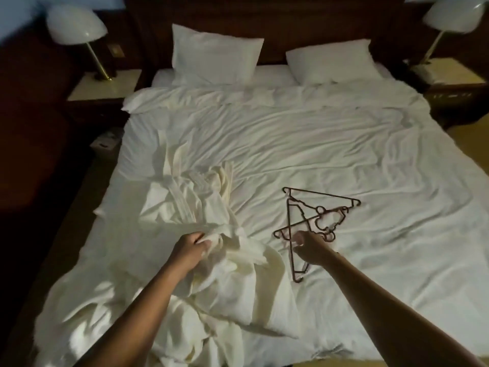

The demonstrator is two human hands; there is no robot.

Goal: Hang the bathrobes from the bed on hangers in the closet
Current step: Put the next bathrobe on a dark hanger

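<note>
robes [206, 207]: cream heap on the near-left part of the bed [317, 139], all rumpled; can't tell where one ends and the next starts
left hand [191, 247]: you've got a fistful of robe cloth near the middle of the heap, fingers curled right into it
hangers [321, 205]: a few dark ones lying flat and overlapping, just right of the robes, apart from them as far as I can see
right hand [311, 247]: fingers curled onto the bar of the near hanger [290, 221]; looks more like a pinch than a full grip
what matters: that hanger's long bar runs away from you, roughly in line with your right forearm, and the robes lie to its left under your other hand, so right takes the hanger and left takes the cloth
next, my guess: lift that hanger and bring it left to the cloth; the others cross it, so they may drag along
further out: two pillows [215, 53] at the head, a lamp [75, 25] on a nightstand [105, 87] each side; closet isn't in view
</note>
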